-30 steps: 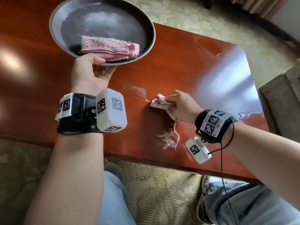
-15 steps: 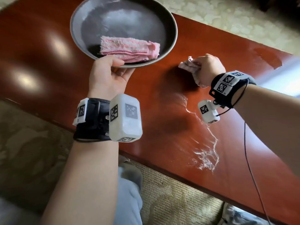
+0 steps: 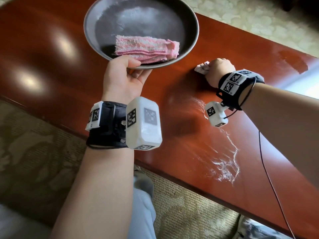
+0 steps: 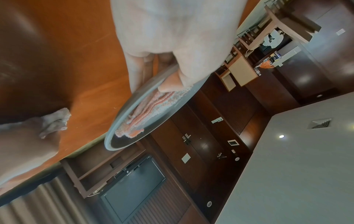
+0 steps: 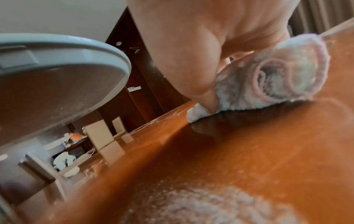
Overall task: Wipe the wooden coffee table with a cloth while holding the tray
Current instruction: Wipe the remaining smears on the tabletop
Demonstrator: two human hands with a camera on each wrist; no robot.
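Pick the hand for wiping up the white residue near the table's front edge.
Right. The right hand already grips the wiping cloth on the coffee table, with the white residue on its side. The left hand holds the tray.

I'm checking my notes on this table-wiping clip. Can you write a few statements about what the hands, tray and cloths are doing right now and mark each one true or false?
1. The left hand holds the tray by its near rim, lifted off the table. True.
2. The tray is empty. False: a folded pink towel lies in it.
3. The right hand grips a bunched cloth against the coffee table. True.
4. All the white residue has been wiped away. False: white streaks remain near the table's front edge.
5. The cloth lies flat and spread out. False: the right wrist view shows it rolled up.
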